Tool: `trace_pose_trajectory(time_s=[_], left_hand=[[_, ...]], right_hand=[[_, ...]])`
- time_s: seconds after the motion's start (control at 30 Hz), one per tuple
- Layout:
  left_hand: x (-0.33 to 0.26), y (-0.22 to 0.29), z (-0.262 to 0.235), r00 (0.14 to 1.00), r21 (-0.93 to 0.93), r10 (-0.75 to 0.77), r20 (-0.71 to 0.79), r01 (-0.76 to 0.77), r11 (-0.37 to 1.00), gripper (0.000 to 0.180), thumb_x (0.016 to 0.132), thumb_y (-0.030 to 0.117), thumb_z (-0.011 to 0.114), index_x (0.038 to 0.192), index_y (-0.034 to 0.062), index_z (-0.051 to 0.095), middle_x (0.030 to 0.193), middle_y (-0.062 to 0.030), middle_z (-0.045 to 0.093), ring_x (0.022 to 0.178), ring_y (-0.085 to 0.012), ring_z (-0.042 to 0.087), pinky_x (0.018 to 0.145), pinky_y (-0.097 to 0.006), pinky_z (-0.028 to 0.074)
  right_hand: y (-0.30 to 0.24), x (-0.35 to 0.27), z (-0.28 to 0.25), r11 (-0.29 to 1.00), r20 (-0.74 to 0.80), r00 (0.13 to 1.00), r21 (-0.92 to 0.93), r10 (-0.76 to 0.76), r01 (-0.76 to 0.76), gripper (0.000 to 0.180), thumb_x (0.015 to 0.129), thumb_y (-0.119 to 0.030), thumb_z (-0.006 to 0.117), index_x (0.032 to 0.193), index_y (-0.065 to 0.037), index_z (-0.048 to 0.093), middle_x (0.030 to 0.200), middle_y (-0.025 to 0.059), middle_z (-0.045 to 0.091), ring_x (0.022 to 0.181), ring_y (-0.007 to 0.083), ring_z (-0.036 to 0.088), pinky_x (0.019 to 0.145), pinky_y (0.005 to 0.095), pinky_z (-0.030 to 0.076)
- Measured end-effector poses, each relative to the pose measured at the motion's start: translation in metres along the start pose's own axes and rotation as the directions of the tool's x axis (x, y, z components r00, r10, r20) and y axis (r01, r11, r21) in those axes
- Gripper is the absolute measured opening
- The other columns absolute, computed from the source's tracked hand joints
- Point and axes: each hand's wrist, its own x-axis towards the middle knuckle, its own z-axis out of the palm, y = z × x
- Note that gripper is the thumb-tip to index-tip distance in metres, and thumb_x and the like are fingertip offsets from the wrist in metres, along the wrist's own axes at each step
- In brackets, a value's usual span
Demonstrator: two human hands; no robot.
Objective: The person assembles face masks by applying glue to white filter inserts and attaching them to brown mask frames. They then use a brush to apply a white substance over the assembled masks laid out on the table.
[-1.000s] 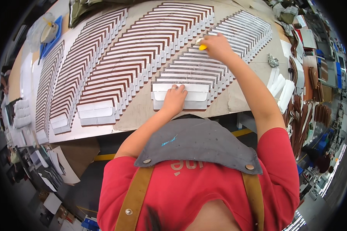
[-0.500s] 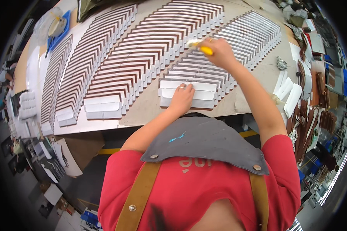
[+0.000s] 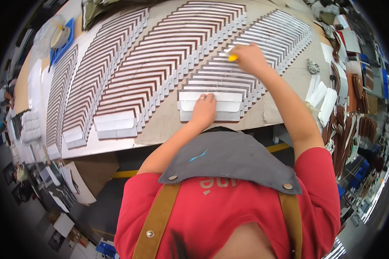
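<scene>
Since a second ago the right hand (image 3: pixel 248 58) has slid a little along the fanned row toward the far side of the bench (image 3: pixel 285 103), while the left hand (image 3: pixel 204 110) has stayed pressed where it was. Flat white card-like pieces (image 3: pixel 209 105), each rectangular with a folded flap, lie overlapped like roof tiles in long curved rows across the pale, smooth bench top. In the rows further left, each piece shows a dark brown strip (image 3: pixel 160 56); the row under the hands looks mostly white and grey. The left hand lies flat, fingers together, palm down on the nearest piece of that row, close to the bench's near edge. The right hand's grip is closed around a small yellow-handled tool (image 3: pixel 232 56), whose pale tip touches the pieces midway up the row; I cannot tell what kind of tool it is. Loose white pieces (image 3: pixel 322 93) sit near the right edge. A blue tray (image 3: pixel 67 41) rests at the far left corner.
</scene>
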Motion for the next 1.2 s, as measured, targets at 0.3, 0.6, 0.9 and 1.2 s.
trace_pose_trajectory(time_s=[0.3,0.6,0.9,1.2], left_hand=[[0.068,-0.004,-0.015,0.992,0.099,0.043,-0.116,-0.031,0.995,0.024,0.072,0.016,0.063,0.092,0.0052,0.057,0.100,-0.0095,0.052,0.096,-0.0280,0.051,0.080,-0.040,0.039],[0.125,-0.013,-0.016,0.993,0.260,0.046,0.112,-0.074,0.963,0.016,0.077,0.018,0.058,0.087,0.0065,0.060,0.093,-0.0069,0.057,0.090,-0.0241,0.054,0.079,-0.041,0.037],[0.203,-0.009,-0.004,0.971,0.297,0.217,0.097,-0.236,0.925,0.016,0.079,0.021,0.057,0.079,0.0063,0.062,0.087,-0.0074,0.058,0.087,-0.0254,0.055,0.078,-0.039,0.037],[0.285,0.010,-0.005,0.933,0.222,0.350,-0.087,-0.325,0.919,0.019,0.080,0.020,0.056,0.091,0.0055,0.061,0.097,-0.0066,0.058,0.092,-0.0250,0.053,0.080,-0.039,0.037]], right_hand=[[0.031,-0.013,0.001,0.962,-0.111,0.993,0.271,0.034,-0.003,0.022,0.075,-0.012,0.065,0.096,-0.019,0.065,0.086,0.0031,0.063,0.076,0.0255,0.058,0.070,0.0353,0.045],[0.134,0.017,-0.019,0.990,-0.032,0.993,-0.078,0.115,-0.117,0.021,0.076,-0.013,0.061,0.095,-0.022,0.064,0.091,-0.0005,0.063,0.086,0.0184,0.060,0.076,0.0323,0.040],[0.198,0.016,-0.015,0.992,0.018,0.993,0.056,0.117,-0.117,0.031,0.072,-0.008,0.063,0.098,-0.024,0.063,0.091,0.0003,0.063,0.083,0.0198,0.059,0.076,0.0338,0.040],[0.228,0.001,-0.023,0.978,-0.121,0.993,0.206,0.004,0.022,0.030,0.070,-0.009,0.065,0.095,-0.025,0.065,0.087,0.0011,0.063,0.080,0.0245,0.059,0.075,0.0353,0.044]])
